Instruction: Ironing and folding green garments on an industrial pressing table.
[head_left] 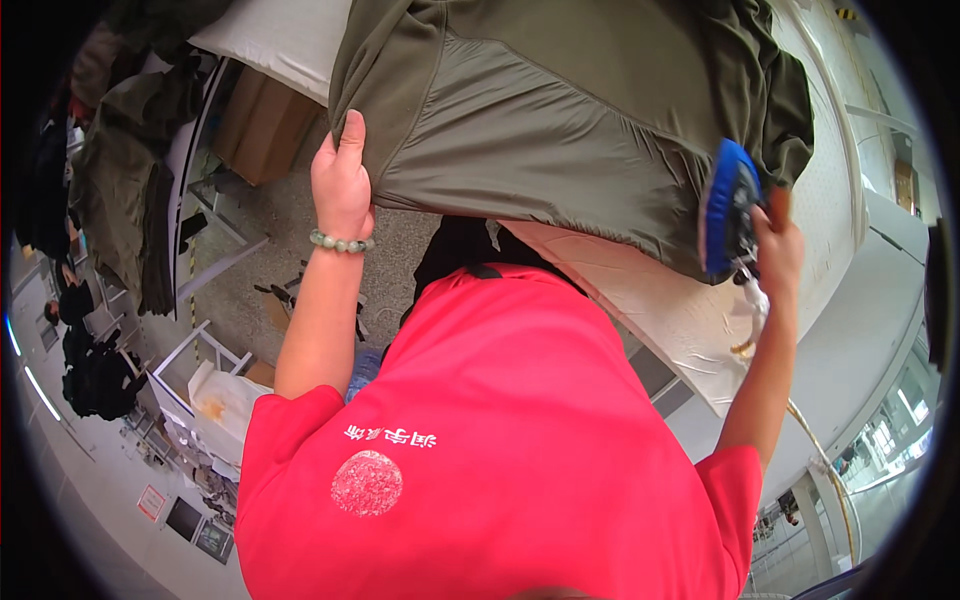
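Observation:
A dark olive garment (520, 125) lies spread over the padded ironing table, its near edge hanging toward me. At its left end my left hand (345, 180) grips the edge, thumb up and fingers wrapped round the cloth. On the right, my right hand (778, 250) is closed round the brown handle of a steam iron (728, 215) with a blue rim around its soleplate. The iron is tipped on its side at the garment's right part; whether it touches the cloth I cannot tell. A white hose joint hangs below the iron.
The pale table cover (660, 300) shows along the near right side. A cord (835, 470) runs down at the right. Dark garments (130, 190) hang at the left, near a cardboard box (265, 125) under the table. A white bin (220, 400) stands at lower left.

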